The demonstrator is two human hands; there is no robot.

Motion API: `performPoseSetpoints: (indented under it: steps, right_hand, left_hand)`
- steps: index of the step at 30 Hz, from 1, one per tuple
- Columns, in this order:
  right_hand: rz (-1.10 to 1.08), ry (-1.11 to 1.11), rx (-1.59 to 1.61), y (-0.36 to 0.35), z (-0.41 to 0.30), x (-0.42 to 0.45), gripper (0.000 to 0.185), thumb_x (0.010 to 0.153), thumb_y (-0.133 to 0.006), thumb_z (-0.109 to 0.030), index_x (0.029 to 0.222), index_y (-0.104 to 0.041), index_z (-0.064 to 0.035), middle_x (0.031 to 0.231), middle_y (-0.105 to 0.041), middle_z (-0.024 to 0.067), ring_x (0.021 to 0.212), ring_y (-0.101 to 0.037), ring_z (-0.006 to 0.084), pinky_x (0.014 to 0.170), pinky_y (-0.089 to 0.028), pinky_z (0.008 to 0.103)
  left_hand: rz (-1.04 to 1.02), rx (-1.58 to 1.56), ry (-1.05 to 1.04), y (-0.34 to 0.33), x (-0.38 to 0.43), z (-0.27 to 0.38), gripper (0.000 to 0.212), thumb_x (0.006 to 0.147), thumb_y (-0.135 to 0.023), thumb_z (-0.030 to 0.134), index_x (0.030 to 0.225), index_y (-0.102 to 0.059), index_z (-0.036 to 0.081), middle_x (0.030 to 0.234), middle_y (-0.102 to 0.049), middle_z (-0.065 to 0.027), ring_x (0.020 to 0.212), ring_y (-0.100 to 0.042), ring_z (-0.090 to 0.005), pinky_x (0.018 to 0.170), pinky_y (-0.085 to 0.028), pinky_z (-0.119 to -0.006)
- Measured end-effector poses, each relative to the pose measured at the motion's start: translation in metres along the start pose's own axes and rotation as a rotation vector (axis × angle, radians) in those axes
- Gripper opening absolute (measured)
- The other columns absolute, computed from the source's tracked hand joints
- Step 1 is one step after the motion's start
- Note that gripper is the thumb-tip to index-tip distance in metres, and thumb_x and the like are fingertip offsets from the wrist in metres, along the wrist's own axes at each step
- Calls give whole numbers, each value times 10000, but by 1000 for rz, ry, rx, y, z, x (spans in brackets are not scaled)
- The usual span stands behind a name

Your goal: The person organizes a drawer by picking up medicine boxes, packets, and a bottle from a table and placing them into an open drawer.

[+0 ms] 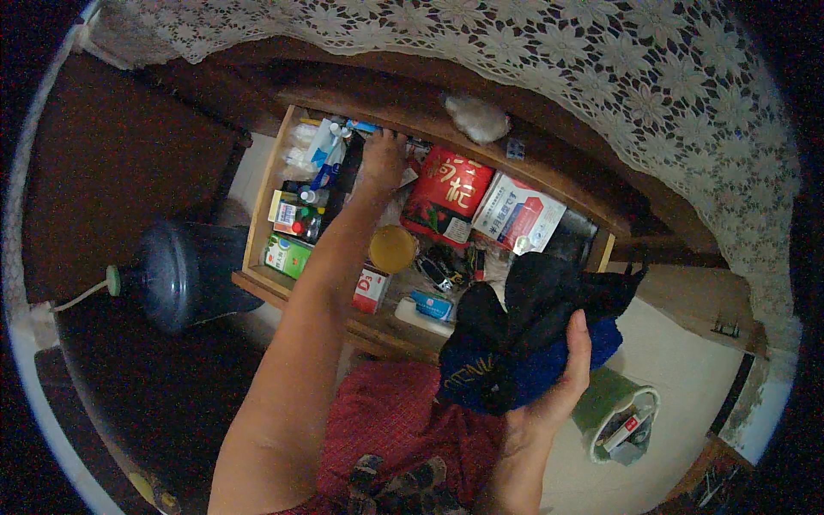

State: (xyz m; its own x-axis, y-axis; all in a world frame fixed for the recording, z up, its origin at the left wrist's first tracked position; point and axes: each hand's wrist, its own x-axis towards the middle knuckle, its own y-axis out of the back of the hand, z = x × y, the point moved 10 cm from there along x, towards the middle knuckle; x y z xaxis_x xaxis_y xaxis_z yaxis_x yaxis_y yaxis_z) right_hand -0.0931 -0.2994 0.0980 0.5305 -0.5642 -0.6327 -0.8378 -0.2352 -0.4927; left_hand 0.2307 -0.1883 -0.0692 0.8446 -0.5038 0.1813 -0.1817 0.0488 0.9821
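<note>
An open wooden drawer point(259, 222), packed with small goods, lies before me. Deep inside it, my left hand point(384, 161) reaches to the back edge, beside a red package point(444, 193) with gold characters. Its fingertips are partly hidden, so any grip there cannot be made out. In my right hand point(547, 402) is a bundle of black and dark blue cloth point(553, 322) with yellow lettering, the thumb pressing on its side. The bundle is raised over the drawer's front right corner and covers part of it. A yellow round lid point(392, 249) sits under my left forearm.
The drawer also holds a white and red packet point(520, 214), a green box point(286, 255), a blue packet point(432, 305) and small bottles. A large water bottle point(187, 277) lies at left. A green bin point(608, 412) stands at right. Lace cloth point(566, 45) hangs above.
</note>
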Motion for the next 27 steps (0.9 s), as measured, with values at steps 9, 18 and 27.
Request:
performPoseSetpoints:
  steps: [9, 18, 27]
  right_hand:
    - [-68, -16, 19, -10, 4, -4, 396, 815, -570, -271, 1125, -526, -29, 1072, -587, 95, 963, -569, 230, 868, -439, 351]
    - [-86, 5, 29, -9, 4, -3, 386, 820, -563, -265, 1124, -525, -31, 1076, -586, 89, 967, -568, 229, 868, -439, 356]
    - [-41, 67, -19, -6, 0, -2, 382, 821, -566, -243, 1132, -516, -27, 1082, -581, 96, 971, -566, 231, 872, -437, 357]
  left_hand:
    - [203, -257, -82, 17, -16, -1, 378, 774, -521, 105, 1143, -487, 37, 1123, -483, -159, 954, -510, -325, 831, -423, -410]
    - [5, -606, -105, 34, -82, -19, 376, 691, -631, 84, 1040, -506, 25, 928, -567, -164, 873, -553, -358, 744, -448, -433]
    - [127, -180, -125, 64, -80, -9, 384, 672, -560, 37, 1053, -517, 12, 965, -552, -154, 883, -527, -304, 762, -421, -403]
